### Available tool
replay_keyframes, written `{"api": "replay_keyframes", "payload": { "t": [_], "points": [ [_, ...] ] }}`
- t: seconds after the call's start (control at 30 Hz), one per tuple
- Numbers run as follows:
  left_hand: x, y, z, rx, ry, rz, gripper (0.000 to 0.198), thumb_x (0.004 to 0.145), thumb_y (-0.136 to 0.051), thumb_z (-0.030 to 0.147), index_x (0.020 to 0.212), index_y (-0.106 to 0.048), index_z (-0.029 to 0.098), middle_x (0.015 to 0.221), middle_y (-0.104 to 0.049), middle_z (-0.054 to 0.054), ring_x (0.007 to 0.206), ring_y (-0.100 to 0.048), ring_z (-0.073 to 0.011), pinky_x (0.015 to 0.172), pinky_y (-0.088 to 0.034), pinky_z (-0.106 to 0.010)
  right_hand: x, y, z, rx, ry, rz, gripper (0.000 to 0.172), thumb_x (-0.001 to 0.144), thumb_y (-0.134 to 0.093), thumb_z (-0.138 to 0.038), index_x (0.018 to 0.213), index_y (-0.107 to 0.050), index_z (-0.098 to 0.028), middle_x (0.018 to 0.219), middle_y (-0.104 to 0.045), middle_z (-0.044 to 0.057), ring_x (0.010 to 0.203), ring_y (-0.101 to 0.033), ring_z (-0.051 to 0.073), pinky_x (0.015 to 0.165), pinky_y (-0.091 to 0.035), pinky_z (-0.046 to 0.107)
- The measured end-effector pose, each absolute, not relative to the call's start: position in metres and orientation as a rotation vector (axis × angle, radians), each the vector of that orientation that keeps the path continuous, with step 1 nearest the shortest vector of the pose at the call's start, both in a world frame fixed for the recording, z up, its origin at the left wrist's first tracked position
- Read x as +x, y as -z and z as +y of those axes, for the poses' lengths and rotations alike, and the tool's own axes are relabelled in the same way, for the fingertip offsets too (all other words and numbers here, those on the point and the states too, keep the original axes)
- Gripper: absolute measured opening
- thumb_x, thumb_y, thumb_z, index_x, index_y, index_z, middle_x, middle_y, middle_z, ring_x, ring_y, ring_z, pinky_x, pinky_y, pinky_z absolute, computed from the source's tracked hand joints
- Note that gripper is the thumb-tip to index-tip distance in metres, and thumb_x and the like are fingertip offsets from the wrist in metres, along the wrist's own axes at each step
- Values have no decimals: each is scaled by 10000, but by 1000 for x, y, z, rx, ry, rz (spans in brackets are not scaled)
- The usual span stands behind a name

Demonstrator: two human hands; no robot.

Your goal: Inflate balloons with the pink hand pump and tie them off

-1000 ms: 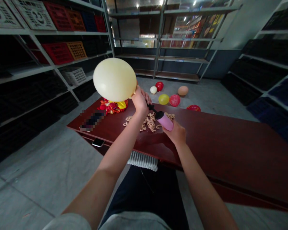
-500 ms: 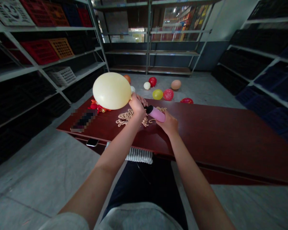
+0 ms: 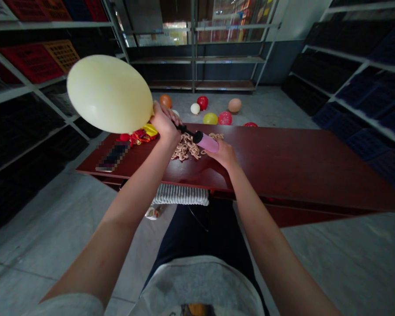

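A large pale yellow balloon (image 3: 110,94) points out to the upper left, its neck in my left hand (image 3: 165,120). The fingers of this hand are closed about the neck and one end of a balloon pump; the nozzle is hidden. My right hand (image 3: 225,154) is wrapped round the pump's pink barrel (image 3: 207,141). A black rod shows between barrel and left hand. Under the pump, a heap of tan, curled, cord-like pieces (image 3: 186,148) lies on the dark red table (image 3: 283,162).
Red and yellow uninflated balloons (image 3: 141,134) and a blurred-out phone-like object (image 3: 113,157) lie on the table's left. Several inflated balloons, one orange (image 3: 165,101), rest on the floor beyond. Shelves with crates (image 3: 29,61) stand on both sides. A striped cloth (image 3: 181,194) hangs at the front edge.
The pale yellow balloon looks larger and has moved up and left with my left hand. More black rod shows between the hands. The view has tilted down.
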State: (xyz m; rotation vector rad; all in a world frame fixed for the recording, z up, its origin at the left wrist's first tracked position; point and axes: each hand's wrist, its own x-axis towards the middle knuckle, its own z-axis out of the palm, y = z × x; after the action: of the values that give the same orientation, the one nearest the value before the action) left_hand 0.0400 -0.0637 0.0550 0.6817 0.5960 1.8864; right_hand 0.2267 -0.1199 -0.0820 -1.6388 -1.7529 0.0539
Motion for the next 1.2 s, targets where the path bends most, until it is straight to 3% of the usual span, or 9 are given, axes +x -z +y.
{"api": "replay_keyframes", "payload": {
  "t": [0.33,0.6,0.77,1.0,1.2],
  "points": [
    [2,-118,-73,770,-1881,598,481,1047,-305,321,595,-172,220,434,-196,52,355,-193,-107,418,-191,-276,220,79,-124,-1621,-106,-1756,620,738,-760,-477,1274,-581,-222,1154,-719,104,1017,-696,308,876,-554,446],
    [41,-129,-74,896,-1833,606,506,1066,-274,346,588,-167,215,471,-185,32,346,-223,-109,409,-207,-272,227,82,-124,-1590,-108,-1616,631,776,-713,-476,1327,-543,-218,1217,-700,99,1069,-684,282,925,-548,417],
    [77,-113,-58,943,-1807,586,478,1059,-319,366,615,-206,228,467,-181,52,350,-203,-93,390,-226,-228,228,80,-121,-1646,-185,-1554,610,771,-706,-509,1287,-557,-220,1186,-711,96,1044,-691,289,885,-558,414],
    [130,-56,-44,791,-1664,672,469,995,-482,459,633,-297,225,490,-221,51,360,-268,-94,376,-246,-239,230,82,-117,-1685,-189,-1479,591,780,-685,-528,1273,-561,-228,1178,-712,87,1036,-695,297,872,-556,412],
    [133,-47,-48,728,-1673,699,421,962,-527,448,645,-360,227,497,-261,50,355,-323,-111,359,-272,-242,232,82,-116,-1719,-171,-1481,623,760,-703,-535,1273,-563,-210,1177,-713,103,1005,-701,299,845,-557,401]
  ]
}}
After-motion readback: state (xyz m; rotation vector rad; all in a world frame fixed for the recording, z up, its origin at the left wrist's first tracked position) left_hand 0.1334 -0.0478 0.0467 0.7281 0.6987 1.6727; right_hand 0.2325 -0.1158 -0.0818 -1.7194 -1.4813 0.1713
